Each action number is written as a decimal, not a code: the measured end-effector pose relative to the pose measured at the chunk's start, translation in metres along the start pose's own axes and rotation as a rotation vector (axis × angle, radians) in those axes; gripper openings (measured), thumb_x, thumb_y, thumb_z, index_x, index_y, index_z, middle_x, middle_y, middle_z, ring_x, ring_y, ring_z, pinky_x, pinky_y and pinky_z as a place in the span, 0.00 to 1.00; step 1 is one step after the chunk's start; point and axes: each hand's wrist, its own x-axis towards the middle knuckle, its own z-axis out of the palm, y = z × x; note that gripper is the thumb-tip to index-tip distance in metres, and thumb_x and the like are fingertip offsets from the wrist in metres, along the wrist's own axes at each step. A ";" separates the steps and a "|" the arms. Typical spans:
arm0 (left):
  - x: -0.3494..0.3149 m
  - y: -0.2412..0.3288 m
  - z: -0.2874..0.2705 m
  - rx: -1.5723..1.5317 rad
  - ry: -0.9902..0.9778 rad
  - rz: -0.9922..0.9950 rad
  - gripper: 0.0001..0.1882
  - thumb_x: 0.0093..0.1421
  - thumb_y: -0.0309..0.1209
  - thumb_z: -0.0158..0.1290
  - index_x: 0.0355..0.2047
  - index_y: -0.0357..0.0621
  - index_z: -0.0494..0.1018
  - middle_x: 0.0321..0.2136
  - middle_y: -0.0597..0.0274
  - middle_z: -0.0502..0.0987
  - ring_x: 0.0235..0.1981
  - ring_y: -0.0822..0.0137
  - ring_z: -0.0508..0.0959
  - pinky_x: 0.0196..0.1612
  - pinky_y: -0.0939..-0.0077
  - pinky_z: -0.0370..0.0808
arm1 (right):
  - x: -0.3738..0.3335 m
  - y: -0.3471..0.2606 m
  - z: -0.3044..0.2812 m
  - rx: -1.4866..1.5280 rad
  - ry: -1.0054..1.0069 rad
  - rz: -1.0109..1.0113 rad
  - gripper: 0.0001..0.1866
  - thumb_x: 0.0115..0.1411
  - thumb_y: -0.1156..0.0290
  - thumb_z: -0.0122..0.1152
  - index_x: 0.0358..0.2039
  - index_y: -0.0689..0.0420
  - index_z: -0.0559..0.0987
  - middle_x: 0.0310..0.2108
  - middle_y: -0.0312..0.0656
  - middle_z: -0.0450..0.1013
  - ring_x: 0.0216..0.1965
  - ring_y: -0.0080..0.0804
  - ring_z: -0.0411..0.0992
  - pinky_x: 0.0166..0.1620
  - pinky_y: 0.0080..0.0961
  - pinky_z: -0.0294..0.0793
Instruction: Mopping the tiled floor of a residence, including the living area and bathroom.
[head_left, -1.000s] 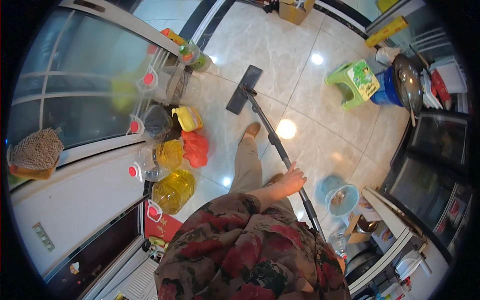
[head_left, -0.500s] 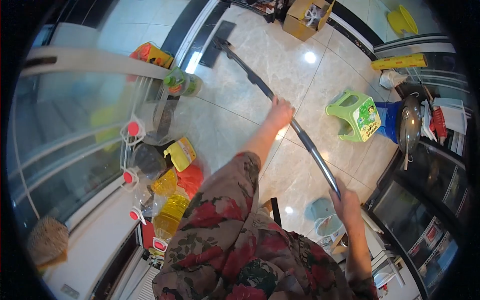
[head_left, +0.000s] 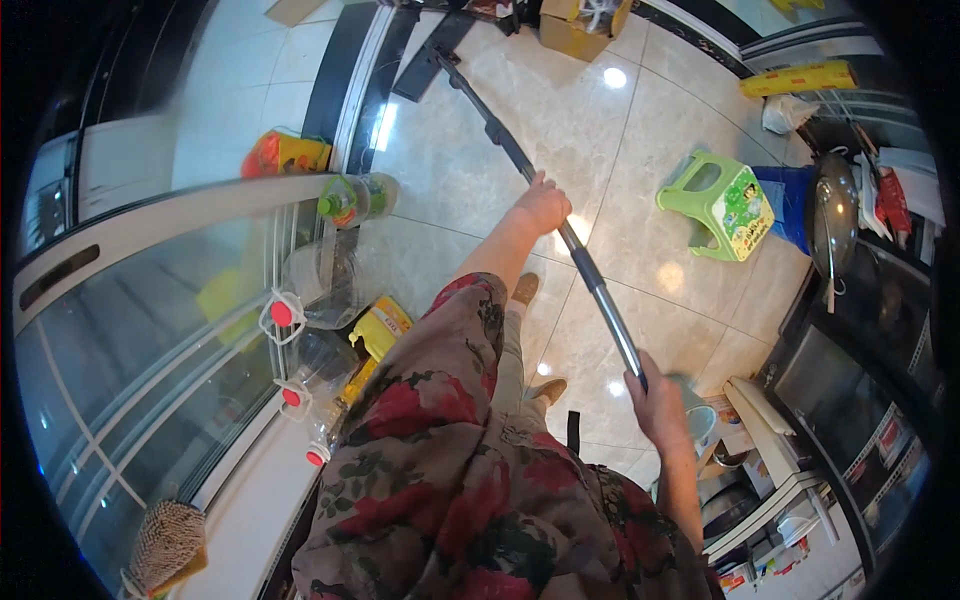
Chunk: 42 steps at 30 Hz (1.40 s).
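A flat mop (head_left: pixel 509 146) with a long grey and silver handle slants across the view. Its dark flat head (head_left: pixel 433 57) lies on the tiled floor at the upper left, beside the sliding door's track. My left hand (head_left: pixel 544 204) is wrapped round the middle of the handle. Lower down, my right hand (head_left: pixel 661 402) grips the handle near its end. Both my feet, in brown shoes (head_left: pixel 524 289), show on the floor below my left arm.
Large clear bottles with red caps (head_left: pixel 281 314) and a yellow jug (head_left: pixel 380 326) line the glass door on the left. A green stool (head_left: pixel 716 205) stands to the right, by a blue bin (head_left: pixel 783 206) and a wok (head_left: pixel 832 215). A cardboard box (head_left: pixel 582 28) sits at the far side.
The mop head has shifted slightly farther away, toward the top edge. My right hand has moved left, and the view has turned. My feet have come into sight.
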 end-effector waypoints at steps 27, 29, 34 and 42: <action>0.019 -0.091 0.003 0.134 0.116 0.040 0.08 0.44 0.30 0.53 0.27 0.55 0.76 0.30 0.64 0.76 0.38 0.61 0.73 0.44 0.59 0.65 | 0.081 -0.034 -0.013 0.127 -0.236 -0.123 0.19 0.60 0.64 0.44 0.49 0.58 0.60 0.20 0.59 0.69 0.24 0.60 0.68 0.28 0.48 0.65; 0.010 -0.068 0.018 0.190 0.048 0.121 0.04 0.46 0.31 0.50 0.23 0.52 0.75 0.27 0.63 0.76 0.37 0.61 0.74 0.43 0.57 0.65 | 0.052 -0.011 0.004 0.120 -0.257 -0.089 0.21 0.60 0.64 0.44 0.51 0.57 0.57 0.20 0.59 0.69 0.24 0.59 0.68 0.27 0.49 0.65; -0.032 0.092 0.054 -0.041 -0.089 0.293 0.02 0.39 0.32 0.54 0.16 0.52 0.75 0.18 0.63 0.76 0.26 0.60 0.76 0.30 0.57 0.66 | -0.089 0.067 0.017 0.039 -0.365 0.221 0.22 0.58 0.64 0.47 0.53 0.49 0.58 0.20 0.54 0.69 0.23 0.56 0.70 0.25 0.44 0.67; -0.162 0.309 0.065 -0.439 -0.005 0.779 0.06 0.35 0.35 0.51 0.13 0.48 0.72 0.15 0.63 0.73 0.20 0.63 0.74 0.21 0.62 0.65 | -0.234 0.183 0.083 0.268 -0.277 0.254 0.27 0.56 0.60 0.51 0.55 0.52 0.59 0.23 0.51 0.72 0.22 0.45 0.71 0.25 0.38 0.68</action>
